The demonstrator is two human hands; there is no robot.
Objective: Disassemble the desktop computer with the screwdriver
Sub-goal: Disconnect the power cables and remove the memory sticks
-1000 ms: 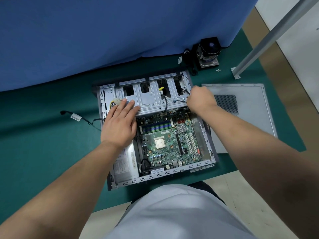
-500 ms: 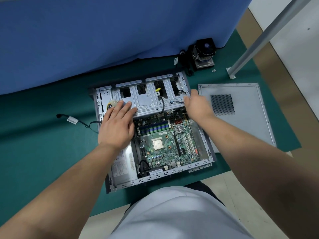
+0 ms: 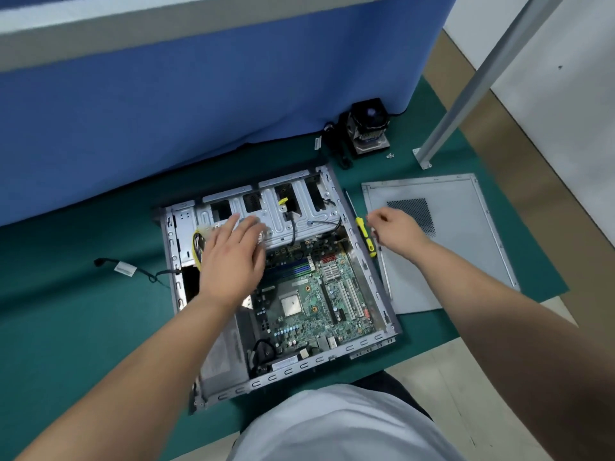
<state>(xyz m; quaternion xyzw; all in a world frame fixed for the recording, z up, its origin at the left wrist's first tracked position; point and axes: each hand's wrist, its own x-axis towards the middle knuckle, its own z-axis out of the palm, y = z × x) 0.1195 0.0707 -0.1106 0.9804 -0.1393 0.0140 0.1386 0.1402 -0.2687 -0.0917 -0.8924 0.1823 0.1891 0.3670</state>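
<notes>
L hand [image 3: 233, 261] lies flat, fingers straight, on PC case [image 3: 362, 261] drive cage; R hand [image 3: 397, 229] loosely curled (holds nothing) beside screwdriver [image 3: 364, 236].

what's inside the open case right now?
Inside the case: a green motherboard, black cables, a metal drive cage at the far end. The left hand and forearm cover the part under them.

Open computer case [image 3: 366, 257] lies centre on the mat [image 3: 66, 327], motherboard [image 3: 312, 294] inside at right, drive cage [image 3: 299, 211] at the far end. Screwdriver [image 3: 364, 235] lies just right of the case, side panel [image 3: 459, 254] right of that. Cooler fan [image 3: 367, 131] far behind, loose cable [image 3: 133, 271] left of the case.
</notes>
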